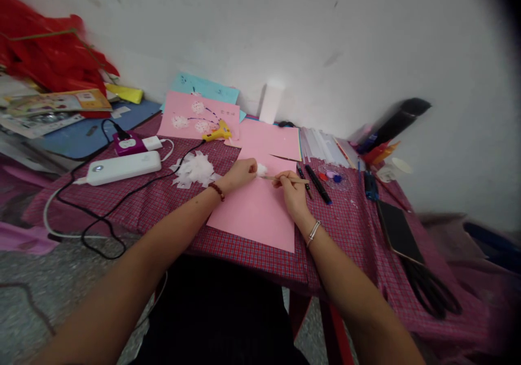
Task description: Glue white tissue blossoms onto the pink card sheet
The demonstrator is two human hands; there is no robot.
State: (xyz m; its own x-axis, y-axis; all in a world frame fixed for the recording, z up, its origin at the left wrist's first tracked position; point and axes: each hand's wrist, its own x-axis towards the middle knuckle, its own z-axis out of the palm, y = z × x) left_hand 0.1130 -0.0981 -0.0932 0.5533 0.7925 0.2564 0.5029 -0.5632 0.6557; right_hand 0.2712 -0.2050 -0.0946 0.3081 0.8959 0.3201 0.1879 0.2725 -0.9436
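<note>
A sheet of pink paper (256,218) lies on the table in front of me, with a small white fluffy tuft (261,170) on its upper part. My left hand (244,172) rests at the tuft's left side, thumb and fingers pinched together; what they hold, if anything, is hidden. Held like a pen, a thin wooden stick (302,181) is in my right hand (293,192), its tip pointing left at the tuft. Left of the paper sits a pile of white tissue-like scraps (195,169).
A yellow glue gun (218,131) lies on a decorated pink card (173,116); its black cord loops leftward past a white power strip (124,168). Right of the paper are a black marker (318,184), a plastic palette with paint (336,177) and a dark flat tablet-like object (400,230).
</note>
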